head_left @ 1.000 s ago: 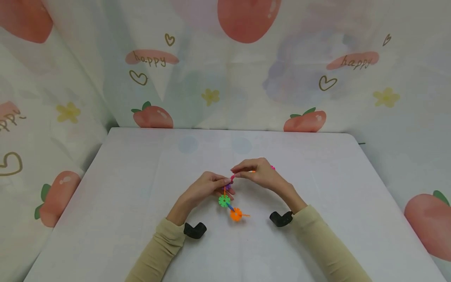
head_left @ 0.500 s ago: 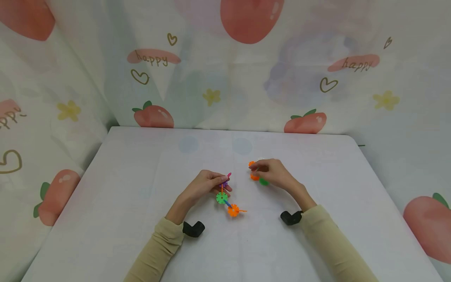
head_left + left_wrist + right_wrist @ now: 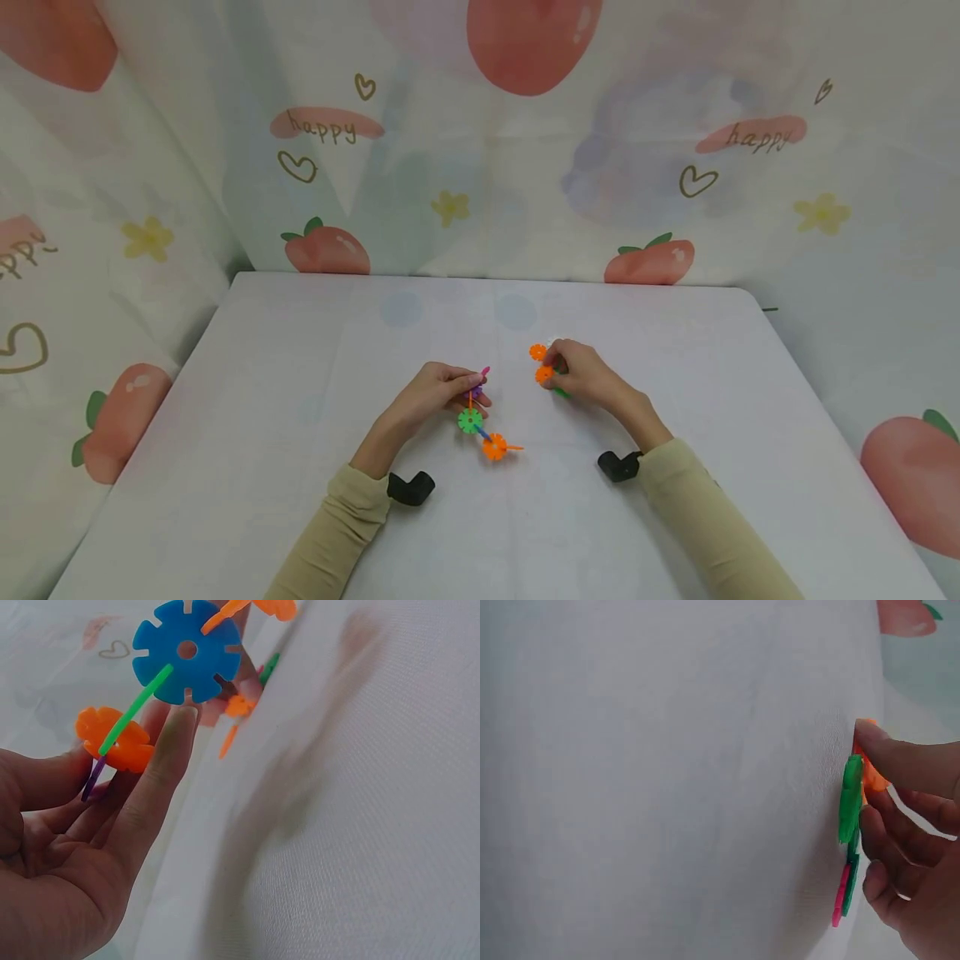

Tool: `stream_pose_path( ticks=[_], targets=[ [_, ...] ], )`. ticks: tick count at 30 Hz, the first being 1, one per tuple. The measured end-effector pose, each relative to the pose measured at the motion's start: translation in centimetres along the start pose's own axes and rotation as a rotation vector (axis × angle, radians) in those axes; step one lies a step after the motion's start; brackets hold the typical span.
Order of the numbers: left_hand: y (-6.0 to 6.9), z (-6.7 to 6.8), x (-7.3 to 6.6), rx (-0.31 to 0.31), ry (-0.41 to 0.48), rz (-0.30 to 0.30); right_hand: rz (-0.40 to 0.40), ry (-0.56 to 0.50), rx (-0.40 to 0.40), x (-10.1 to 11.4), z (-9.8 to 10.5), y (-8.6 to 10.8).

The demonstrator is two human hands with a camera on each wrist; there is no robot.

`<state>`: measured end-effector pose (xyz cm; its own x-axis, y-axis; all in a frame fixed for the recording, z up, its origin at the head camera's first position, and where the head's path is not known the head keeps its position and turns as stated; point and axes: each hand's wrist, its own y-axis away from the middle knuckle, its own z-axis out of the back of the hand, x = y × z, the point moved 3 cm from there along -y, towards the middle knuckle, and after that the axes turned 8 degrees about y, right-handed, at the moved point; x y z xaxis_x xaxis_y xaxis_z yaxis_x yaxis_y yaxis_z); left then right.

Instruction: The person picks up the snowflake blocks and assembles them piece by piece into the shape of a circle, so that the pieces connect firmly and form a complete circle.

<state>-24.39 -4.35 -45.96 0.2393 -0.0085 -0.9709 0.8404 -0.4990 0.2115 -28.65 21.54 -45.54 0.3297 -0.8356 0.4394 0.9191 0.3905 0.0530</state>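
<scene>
My left hand (image 3: 442, 392) pinches a purple disc (image 3: 474, 392) in a chain of slotted plastic snowflake discs. A pink disc (image 3: 485, 372) sticks up at its top. Below hang a green disc (image 3: 470, 420) and an orange disc (image 3: 495, 447); the left wrist view shows a blue disc (image 3: 176, 675) edge-joined to a green one (image 3: 135, 711). Over a small group of loose discs on the table, my right hand (image 3: 588, 372) has thumb and fingers about an orange disc (image 3: 543, 376). Another orange disc (image 3: 537, 352) lies beside it. The palm partly hides the rest.
A green disc (image 3: 850, 799) and a pink disc (image 3: 840, 896) lie under the right hand. Black wrist mounts (image 3: 411, 489) sit by both cuffs. White cloth covers the table (image 3: 300, 375), and a printed curtain (image 3: 510, 167) stands behind it.
My right hand has left the chain's pink end, moved right to the loose discs and closed about an orange one. The left hand keeps hold of the chain, nearly still.
</scene>
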Motion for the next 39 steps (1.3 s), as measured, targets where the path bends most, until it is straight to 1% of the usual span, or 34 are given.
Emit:
stream_pose_path(
  ticks=[6,9,20,28,31,35,39],
  targets=[
    [0.1,0.1,0.1,0.006,0.009,0.003,0.060,-0.066,-0.086,0.5,-0.3,0.3],
    [0.0,0.2,0.2,0.007,0.010,0.009,0.075,-0.124,-0.097,0.9,-0.5,0.3],
    [0.0,0.0,0.2,0.006,0.011,0.017,0.113,-0.348,-0.019,2.9,-0.5,0.2],
    [-0.1,0.0,0.3,0.022,-0.003,0.014,0.135,-0.417,0.003,4.3,-0.4,-0.2],
    [-0.1,-0.1,0.3,0.035,-0.007,0.012,0.134,-0.444,0.027,4.7,-0.4,-0.3],
    [-0.1,-0.2,0.3,0.039,-0.019,-0.008,0.137,-0.474,0.054,5.0,-0.6,-0.5],
    [-0.2,-0.4,0.3,0.045,-0.030,-0.022,0.171,-0.503,0.091,5.0,-0.7,-0.9]
  ],
)
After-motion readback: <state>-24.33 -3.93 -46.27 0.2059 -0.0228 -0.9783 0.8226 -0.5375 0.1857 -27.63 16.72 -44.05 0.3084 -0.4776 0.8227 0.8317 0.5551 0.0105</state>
